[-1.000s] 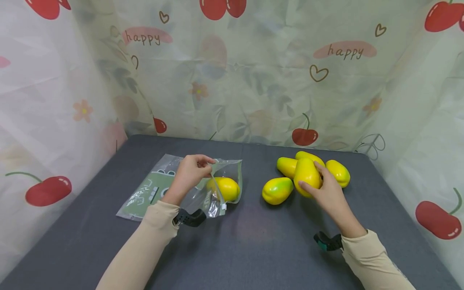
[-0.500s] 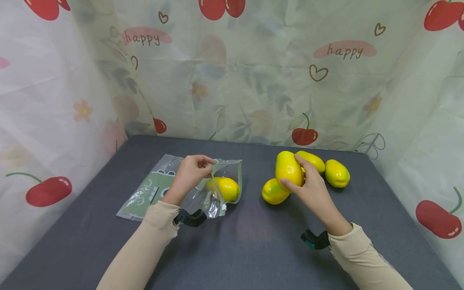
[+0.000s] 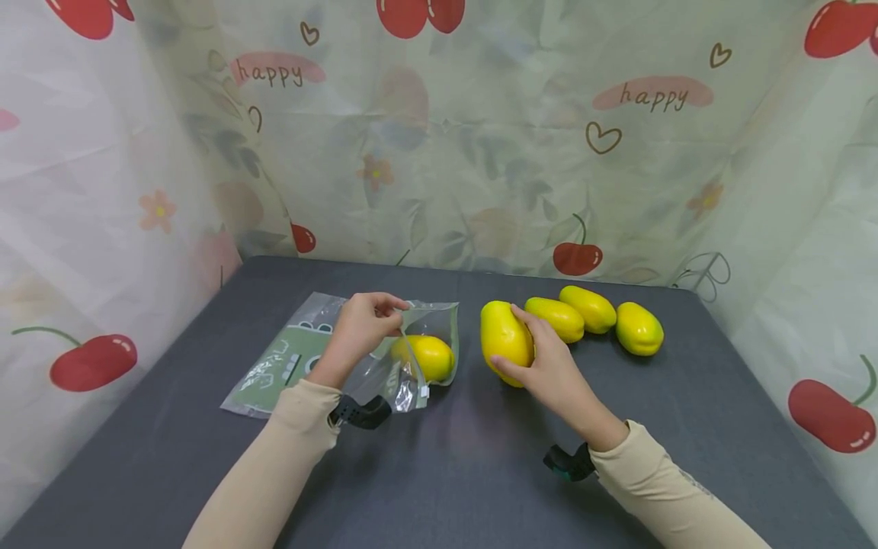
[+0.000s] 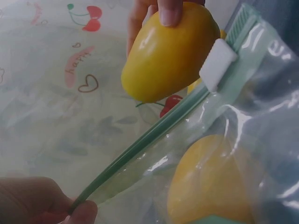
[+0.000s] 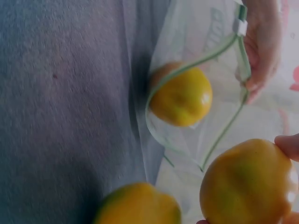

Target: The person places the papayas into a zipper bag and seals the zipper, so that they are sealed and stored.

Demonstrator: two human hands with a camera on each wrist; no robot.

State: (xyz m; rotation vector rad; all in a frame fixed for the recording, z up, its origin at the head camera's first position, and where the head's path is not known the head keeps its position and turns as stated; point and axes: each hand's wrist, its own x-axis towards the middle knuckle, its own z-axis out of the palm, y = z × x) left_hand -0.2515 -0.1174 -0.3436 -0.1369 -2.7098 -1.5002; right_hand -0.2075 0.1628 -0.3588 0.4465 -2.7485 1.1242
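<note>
My left hand (image 3: 362, 326) pinches the upper rim of a clear zip bag (image 3: 277, 374) with green print, holding its mouth open toward the right. Inside the bag lies one yellow papaya (image 3: 430, 358). My right hand (image 3: 554, 372) grips another papaya (image 3: 504, 332) between thumb and fingers, raised just right of the bag's mouth. In the left wrist view that held papaya (image 4: 170, 53) hangs past the green zip edge and its white slider (image 4: 218, 65). Below the held fruit, a further papaya (image 5: 140, 206) shows in the right wrist view; the head view mostly hides it.
Several papayas stand in a loose row at the back right, among them a middle papaya (image 3: 590, 309) and an outer papaya (image 3: 639, 329). The dark grey tabletop (image 3: 473, 488) ends at a printed curtain (image 3: 473, 152) on the back and sides.
My right hand has lifted its papaya away from the group and carried it left, over the front papaya, toward the bag. My left hand and the bag have stayed in place.
</note>
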